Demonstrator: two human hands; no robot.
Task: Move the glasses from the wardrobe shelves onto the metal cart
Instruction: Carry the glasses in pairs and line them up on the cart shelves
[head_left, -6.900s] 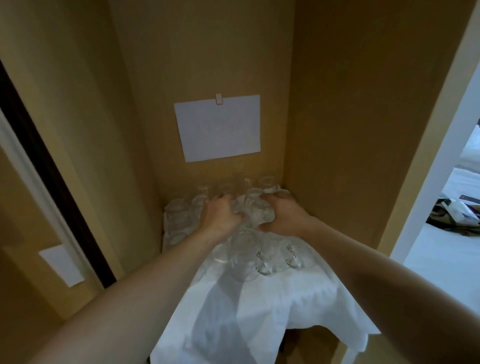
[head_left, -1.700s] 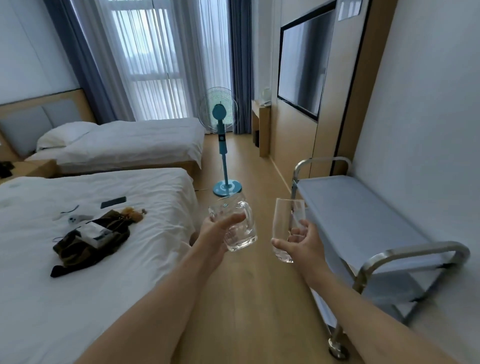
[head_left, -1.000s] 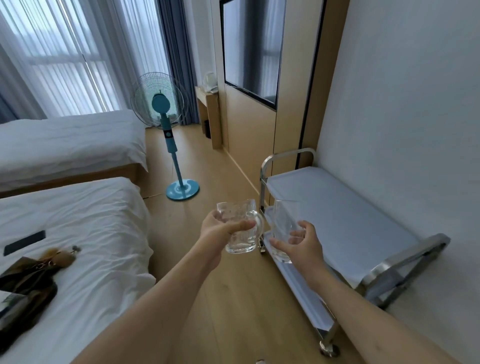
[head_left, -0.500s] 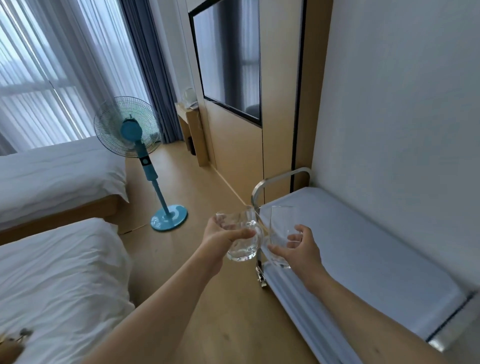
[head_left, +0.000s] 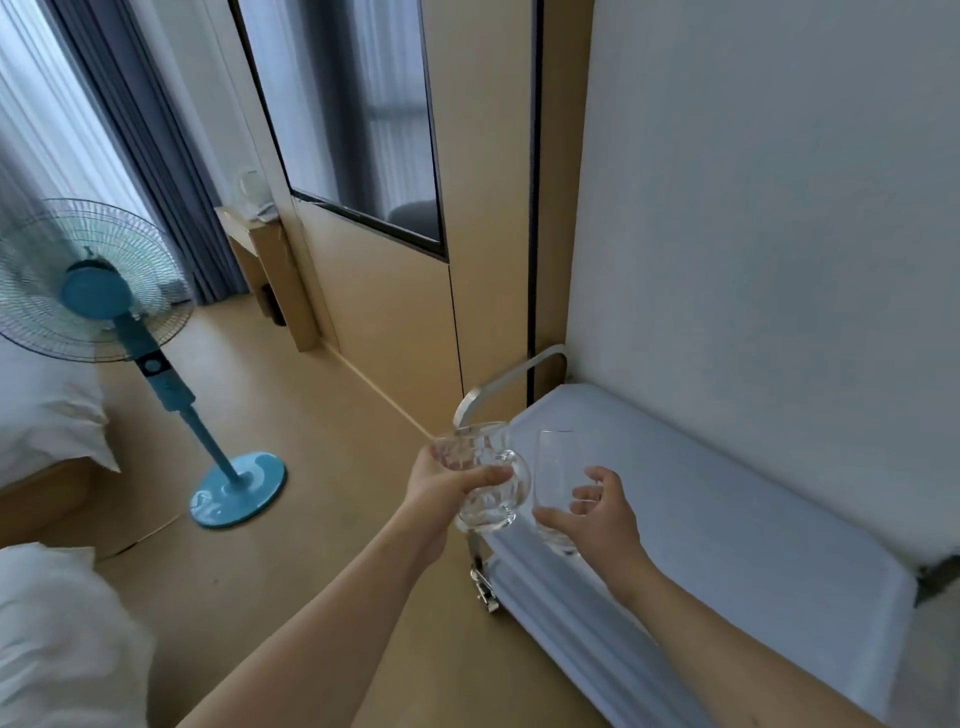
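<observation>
My left hand (head_left: 441, 493) grips a clear glass mug (head_left: 485, 480) with a handle, held upright in the air beside the cart's near-left corner. My right hand (head_left: 597, 512) holds a tall plain glass (head_left: 555, 475), fingers and thumb curled round its lower half. This glass hangs just above the left end of the metal cart (head_left: 727, 530), whose top is covered in pale blue-white sheeting. A curved steel handle (head_left: 498, 387) rises at the cart's far end. The two glasses are close together, nearly touching. The wardrobe is out of sight.
The cart stands against a white wall (head_left: 779, 208). A blue pedestal fan (head_left: 104, 312) stands on the wooden floor to the left. White beds (head_left: 47, 649) fill the left edge. A wall-mounted screen (head_left: 353, 114) and a small wooden desk (head_left: 260, 260) are further back.
I have come closer to the cart and the view has turned right. Both hands, still holding their glasses, have moved toward the cart's left end; the right glass now hangs over its top.
</observation>
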